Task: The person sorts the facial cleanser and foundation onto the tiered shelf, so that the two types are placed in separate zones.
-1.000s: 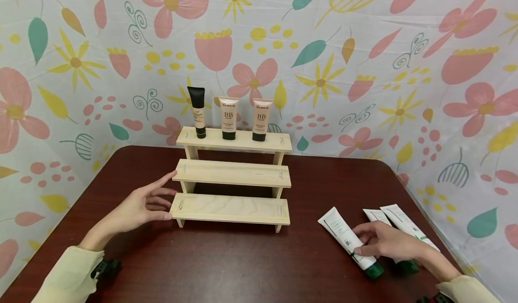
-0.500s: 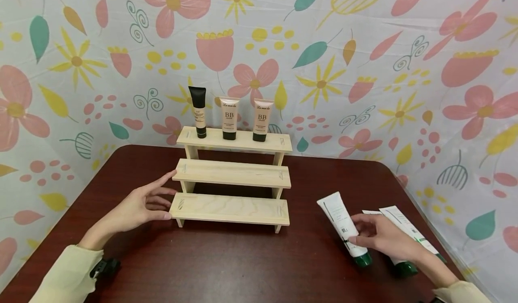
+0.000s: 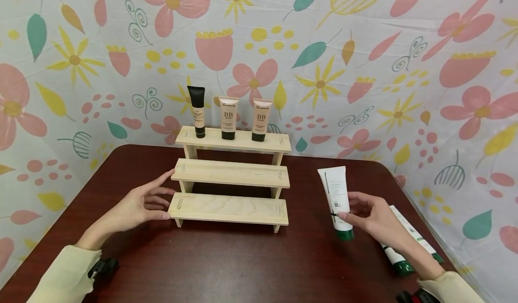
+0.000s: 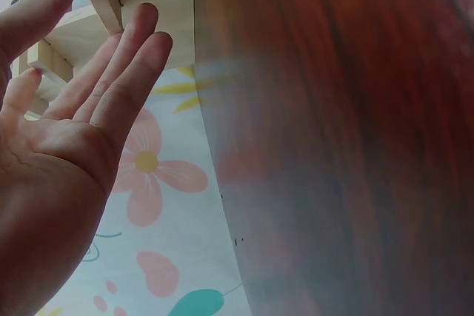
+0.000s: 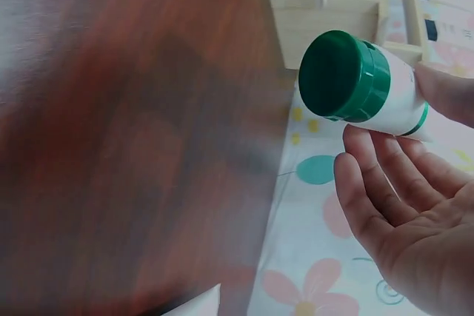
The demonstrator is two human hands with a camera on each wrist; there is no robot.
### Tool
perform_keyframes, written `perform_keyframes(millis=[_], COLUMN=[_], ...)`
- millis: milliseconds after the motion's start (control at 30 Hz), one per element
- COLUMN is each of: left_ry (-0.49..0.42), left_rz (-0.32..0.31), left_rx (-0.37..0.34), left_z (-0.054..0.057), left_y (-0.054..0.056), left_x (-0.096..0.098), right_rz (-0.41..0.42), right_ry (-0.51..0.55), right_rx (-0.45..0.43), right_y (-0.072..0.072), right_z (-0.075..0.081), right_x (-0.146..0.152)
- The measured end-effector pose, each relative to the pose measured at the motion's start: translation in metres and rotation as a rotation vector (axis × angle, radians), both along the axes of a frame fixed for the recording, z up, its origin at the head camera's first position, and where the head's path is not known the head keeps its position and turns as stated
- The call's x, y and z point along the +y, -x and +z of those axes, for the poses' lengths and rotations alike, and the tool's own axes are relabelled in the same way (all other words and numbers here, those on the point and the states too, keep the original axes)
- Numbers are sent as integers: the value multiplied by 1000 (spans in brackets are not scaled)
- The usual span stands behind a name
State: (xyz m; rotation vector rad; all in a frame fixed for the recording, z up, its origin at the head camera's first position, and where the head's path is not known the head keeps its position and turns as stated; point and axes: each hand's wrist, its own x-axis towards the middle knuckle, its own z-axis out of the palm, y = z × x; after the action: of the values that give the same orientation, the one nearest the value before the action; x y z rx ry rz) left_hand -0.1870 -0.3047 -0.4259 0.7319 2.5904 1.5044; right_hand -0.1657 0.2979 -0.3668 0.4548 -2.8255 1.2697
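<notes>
My right hand [image 3: 378, 220] pinches a white squeeze tube [image 3: 337, 195] between thumb and fingers, near-upright with its green cap down. In the right wrist view the green cap [image 5: 344, 75] faces the camera, with the thumb on one side and fingertips on the other. My left hand [image 3: 135, 204] touches the left ends of the lower two steps of a wooden three-step stand [image 3: 228, 208], its fingers fairly straight. The left wrist view shows that hand's palm [image 4: 59, 175] beside the stand. On the top step stand a black-topped tube [image 3: 198, 114] and two pink BB tubes [image 3: 229, 116].
Two more white tubes lie on the dark red table [image 3: 226, 267] at the right, one [image 3: 417, 233] partly behind my right wrist and one [image 3: 392, 256] mostly hidden by it. A flowered cloth [image 3: 323, 37] hangs behind the table and along its sides.
My right hand has lifted the white tube off the table, moved it away from me and slightly left, and turned it from slanted to nearly upright. The left hand stays at the stand.
</notes>
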Motion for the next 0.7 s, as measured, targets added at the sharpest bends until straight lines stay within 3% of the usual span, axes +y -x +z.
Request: perform_keyframes(millis=[300, 700], left_ry=[-11, -29], left_rz=[-8, -25], left_rx=[6, 10], left_z=[3, 3], left_y=[-3, -2], left_x=[4, 4], right_rz=[24, 42], right_ry=[37, 58], right_rx=[129, 210], right_y=[7, 12], right_z=[14, 38], right_x=[-20, -56])
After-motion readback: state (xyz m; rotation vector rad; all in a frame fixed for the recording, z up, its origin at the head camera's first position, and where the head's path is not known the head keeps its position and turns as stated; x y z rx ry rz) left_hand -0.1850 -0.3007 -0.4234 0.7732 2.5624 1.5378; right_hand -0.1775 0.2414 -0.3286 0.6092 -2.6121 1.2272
